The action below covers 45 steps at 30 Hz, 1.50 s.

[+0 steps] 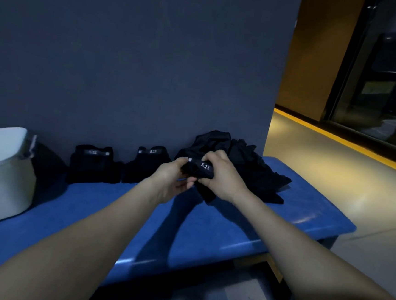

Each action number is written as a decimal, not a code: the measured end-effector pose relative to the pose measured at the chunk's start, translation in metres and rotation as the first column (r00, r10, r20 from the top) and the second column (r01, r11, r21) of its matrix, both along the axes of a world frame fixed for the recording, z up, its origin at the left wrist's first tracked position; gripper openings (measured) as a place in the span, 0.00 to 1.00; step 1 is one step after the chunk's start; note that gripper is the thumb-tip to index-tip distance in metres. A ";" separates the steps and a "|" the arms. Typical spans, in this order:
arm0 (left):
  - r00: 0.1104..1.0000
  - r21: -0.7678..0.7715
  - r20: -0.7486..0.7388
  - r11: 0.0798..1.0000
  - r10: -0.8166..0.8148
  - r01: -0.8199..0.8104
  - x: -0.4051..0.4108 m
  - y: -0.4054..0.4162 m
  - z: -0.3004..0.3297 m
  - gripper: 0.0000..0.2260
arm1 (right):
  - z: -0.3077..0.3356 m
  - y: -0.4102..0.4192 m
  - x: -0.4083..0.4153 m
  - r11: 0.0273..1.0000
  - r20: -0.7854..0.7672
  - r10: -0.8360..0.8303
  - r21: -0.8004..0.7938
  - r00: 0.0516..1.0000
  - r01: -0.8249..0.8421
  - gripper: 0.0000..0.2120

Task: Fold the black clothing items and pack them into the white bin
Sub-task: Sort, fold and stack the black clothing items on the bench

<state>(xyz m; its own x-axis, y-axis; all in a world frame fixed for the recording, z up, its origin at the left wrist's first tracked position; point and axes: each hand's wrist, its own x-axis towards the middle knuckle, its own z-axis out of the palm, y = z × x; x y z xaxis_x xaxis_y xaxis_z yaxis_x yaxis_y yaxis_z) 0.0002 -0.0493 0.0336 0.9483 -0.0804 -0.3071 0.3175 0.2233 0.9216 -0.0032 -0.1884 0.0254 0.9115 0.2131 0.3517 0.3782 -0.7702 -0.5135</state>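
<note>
Dark grey wall (133, 60): flat, matt, backing the whole set.

Blue padded vinyl worktop (90, 219): long, set against the wall, carrying all items below.

White plastic bin (0, 180): rounded corners, at the worktop's left end; its inside cannot be seen.

Loose heap of black clothing (246, 159): crumpled, at the right end, against the wall.

Two folded black garments, one (94, 167) nearer the bin, the other (146, 167) just right of it: side by side, each with a "5.11" waistband label facing up.

Black garment with white "5.11" waistband lettering (203, 169): held above the worktop, in front of the heap.

Left hand (174, 181): fingers curled, pinching the garment's left edge.

Right hand (221, 175): fingers curled over the waistband's right end.
</note>
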 end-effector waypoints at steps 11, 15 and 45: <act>0.986 -0.019 0.032 0.987 0.162 -0.161 -0.060 0.062 -0.004 0.05 | 0.011 0.051 -0.043 0.993 -0.046 0.121 -0.006 0.992 -0.122 0.15; 0.974 -0.104 0.027 0.970 0.225 -0.221 -0.078 0.076 -0.008 0.05 | 0.007 0.072 -0.060 0.986 0.061 0.151 -0.077 0.987 -0.146 0.11; 0.877 0.994 0.052 0.108 -0.478 0.001 -0.029 0.093 -0.070 0.20 | -0.061 0.066 -0.020 0.922 -0.291 0.143 -0.308 0.946 -0.234 0.20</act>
